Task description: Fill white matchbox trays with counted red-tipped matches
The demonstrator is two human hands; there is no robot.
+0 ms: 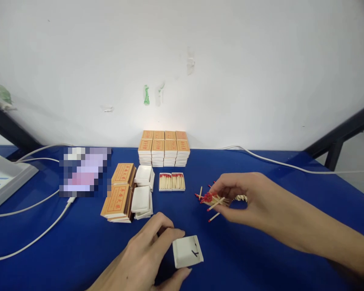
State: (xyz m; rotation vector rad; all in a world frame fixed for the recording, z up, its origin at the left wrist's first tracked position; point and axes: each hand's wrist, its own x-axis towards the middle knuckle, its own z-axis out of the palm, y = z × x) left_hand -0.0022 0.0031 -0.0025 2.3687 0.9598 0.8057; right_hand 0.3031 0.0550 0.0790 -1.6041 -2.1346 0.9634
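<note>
My left hand [148,250] grips a small white matchbox tray [185,252] low on the blue table, with a finger along its far edge and the thumb at its near edge. A dark mark shows inside that tray, and no matches lie in it. My right hand [242,198] pinches a bunch of red-tipped matches [209,198] between thumb and fingers. A few loose matches [214,217] lie beneath and beside the bunch; more are partly hidden behind the hand. Two trays filled with matches [172,182] stand side by side beyond my hands.
Stacked orange matchboxes [164,148] stand by the wall. Orange box sleeves [119,198] and several white trays [142,199] are piled to the left. Further left are a blurred-out object [85,171], a white cable [53,224] and a white device [9,178].
</note>
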